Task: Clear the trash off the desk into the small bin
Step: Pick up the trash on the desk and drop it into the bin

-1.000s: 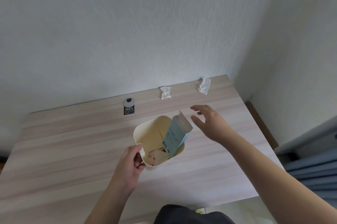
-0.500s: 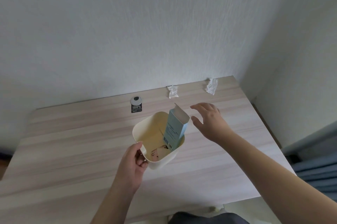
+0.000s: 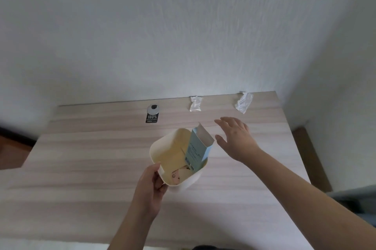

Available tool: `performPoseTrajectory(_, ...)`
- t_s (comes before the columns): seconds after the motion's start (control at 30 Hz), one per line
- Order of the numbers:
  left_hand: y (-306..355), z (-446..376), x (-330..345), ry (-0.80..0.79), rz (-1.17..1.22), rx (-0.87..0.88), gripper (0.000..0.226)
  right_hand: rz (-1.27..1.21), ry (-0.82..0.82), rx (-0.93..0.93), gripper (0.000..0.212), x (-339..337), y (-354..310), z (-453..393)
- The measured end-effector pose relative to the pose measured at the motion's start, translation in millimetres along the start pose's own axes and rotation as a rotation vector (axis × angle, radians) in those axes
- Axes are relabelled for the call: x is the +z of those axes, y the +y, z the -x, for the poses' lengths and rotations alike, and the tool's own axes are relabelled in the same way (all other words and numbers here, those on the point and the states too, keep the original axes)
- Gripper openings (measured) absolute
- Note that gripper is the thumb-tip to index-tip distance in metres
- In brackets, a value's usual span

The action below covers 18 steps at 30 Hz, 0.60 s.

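Observation:
A small cream bin (image 3: 162, 148) stands mid-desk, tilted a little toward the wall. My left hand (image 3: 151, 186) grips its near rim. An open pale blue carton (image 3: 198, 148) sticks out of the bin's right side, and a small printed wrapper (image 3: 179, 175) lies at the bottom. My right hand (image 3: 236, 137) hovers just right of the carton, fingers spread, holding nothing. Two crumpled white papers lie at the desk's back edge: one (image 3: 195, 103) behind the bin, the other (image 3: 244, 103) further right. A small black tag (image 3: 152, 118) lies at the back left.
The light wood desk (image 3: 81, 158) is pushed against a white wall, with another wall close on the right. A round silver cable grommet (image 3: 153, 108) sits above the black tag. The desk's right edge drops to a brown floor strip.
My right hand has drifted slightly up and toward the back of the desk, away from the carton. The left hand keeps its grip on the bin. The camera has tilted.

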State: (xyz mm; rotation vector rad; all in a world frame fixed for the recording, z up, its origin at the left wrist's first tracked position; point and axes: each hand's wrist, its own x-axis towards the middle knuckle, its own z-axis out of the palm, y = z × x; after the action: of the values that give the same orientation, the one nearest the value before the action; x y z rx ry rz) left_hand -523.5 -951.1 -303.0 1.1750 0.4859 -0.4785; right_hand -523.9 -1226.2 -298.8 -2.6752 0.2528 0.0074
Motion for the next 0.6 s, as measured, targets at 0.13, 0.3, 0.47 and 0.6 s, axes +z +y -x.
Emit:
performPoseTrajectory(0.13, -11, -2, 28, 0.046, -0.001, 0.012, 0.024, 0.019, -0.063, -0.039, 0.054, -6, 25, -17)
performPoseTrajectory(0.3, -10, -6, 39, 0.041, 0.014, 0.045, 0.028, 0.021, -0.108, -0.078, 0.056, -3, 34, -46)
performPoseTrajectory(0.47, 2, -25, 30, 0.065, 0.023, 0.040, 0.027, 0.033, -0.153, -0.094, 0.056, 21, 24, -81)
performPoseTrajectory(0.6, 19, -44, 15, 0.069, -0.013, 0.039, 0.027, 0.068, -0.246, -0.062, 0.060, 47, 12, -109)
